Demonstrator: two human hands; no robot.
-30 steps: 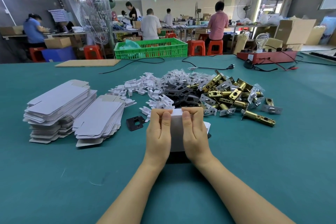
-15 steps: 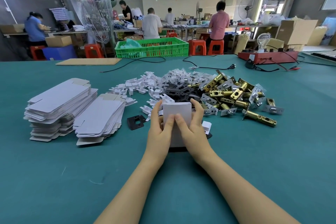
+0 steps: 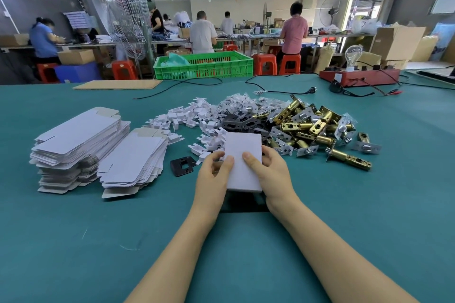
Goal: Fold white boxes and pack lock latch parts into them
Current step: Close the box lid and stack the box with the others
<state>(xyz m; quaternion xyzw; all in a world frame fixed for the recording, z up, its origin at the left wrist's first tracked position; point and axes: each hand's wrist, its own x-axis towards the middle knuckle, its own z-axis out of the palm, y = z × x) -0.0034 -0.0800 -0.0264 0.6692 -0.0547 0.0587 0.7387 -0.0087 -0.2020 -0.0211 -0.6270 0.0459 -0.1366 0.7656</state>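
At nine o'clock on the table (image 3: 73, 241) sit two stacks of flat box blanks (image 3: 98, 150), their long axes running from seven toward one o'clock. Just right of them, near the centre, a black strike plate (image 3: 182, 165) lies alone on the green cloth.

The left hand (image 3: 213, 174) has its fingers curled round the left edge of the white box (image 3: 243, 162), thumb laid on the top face. The box stands between both hands at the centre, lifted a little off the table judging by the shadow beneath it, its long axis pointing from six to twelve o'clock, far end tipped up. The right hand (image 3: 269, 172) mirrors the left, fingers wrapped round the right edge and thumb pressing the top.

Beyond the box at twelve o'clock lies a scatter of white plastic inserts (image 3: 194, 120); at one to two o'clock the heap of brass latch parts (image 3: 310, 128), with one long latch bolt (image 3: 349, 158) apart at its near edge. That bolt lies at two o'clock from the box, nearer the right hand, so reaching for a part would likely fall to that hand while the left keeps the box.
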